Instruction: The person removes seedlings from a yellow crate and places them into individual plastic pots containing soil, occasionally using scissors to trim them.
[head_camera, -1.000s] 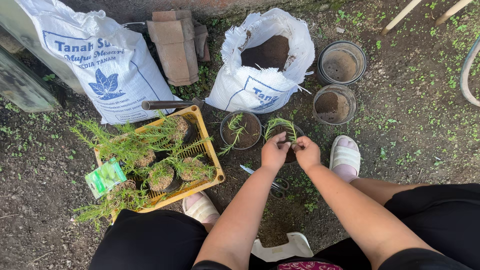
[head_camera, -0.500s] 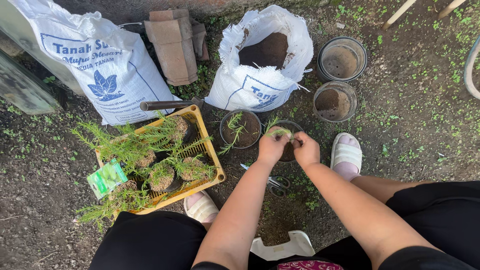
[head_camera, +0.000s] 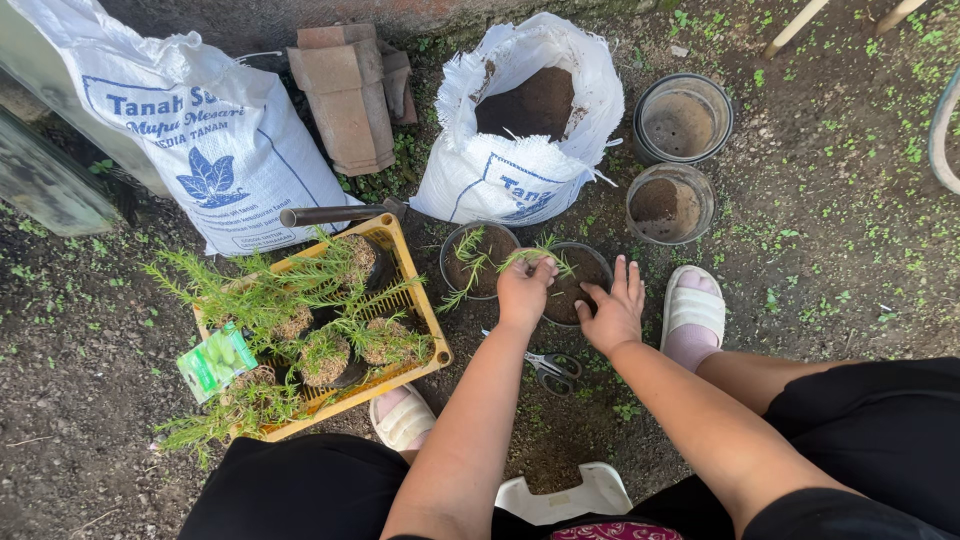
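Note:
My left hand (head_camera: 524, 290) pinches a small green seedling (head_camera: 540, 256) and holds it upright over a black pot of soil (head_camera: 577, 283). Beside it, my right hand (head_camera: 612, 311) rests flat with fingers spread on the soil at that pot's right rim. A second black pot (head_camera: 482, 259) to the left holds another planted seedling. Scissors (head_camera: 553, 367) lie on the ground just below my hands.
A yellow crate (head_camera: 412, 290) of rooted green seedlings sits at left with a green packet (head_camera: 215, 361). An open white soil bag (head_camera: 520, 130), a full white bag (head_camera: 205, 130), roof tiles (head_camera: 350, 90), two more pots (head_camera: 682, 120), (head_camera: 668, 202) and a trowel handle (head_camera: 335, 214) ring the spot.
My right hand has come off the seedling and now lies flat on the soil. The left hand keeps hold of the seedling in the pot.

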